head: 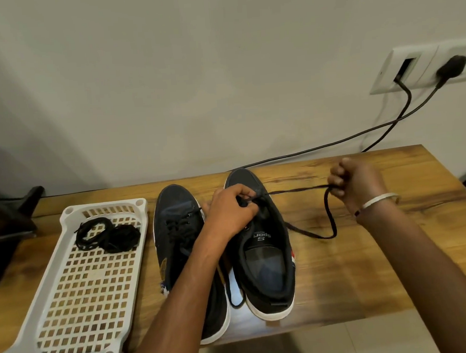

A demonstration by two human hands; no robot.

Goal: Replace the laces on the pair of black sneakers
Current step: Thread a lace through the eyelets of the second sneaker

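Now my left hand (233, 210) pinches the eyelets of the right sneaker (261, 243), while my right hand (356, 184) grips its black lace (296, 190), stretched taut between them.

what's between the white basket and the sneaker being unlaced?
Head view: the other sneaker, still laced, stands between the white basket and the sneaker being unlaced. The left forearm crosses over it.

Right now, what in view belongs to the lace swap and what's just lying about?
In the job: right sneaker; left sneaker, still laced; lace pulled by right hand; left hand at the eyelets; lace bundles in white basket.

Lying about: wall socket; two black cables; wooden table.
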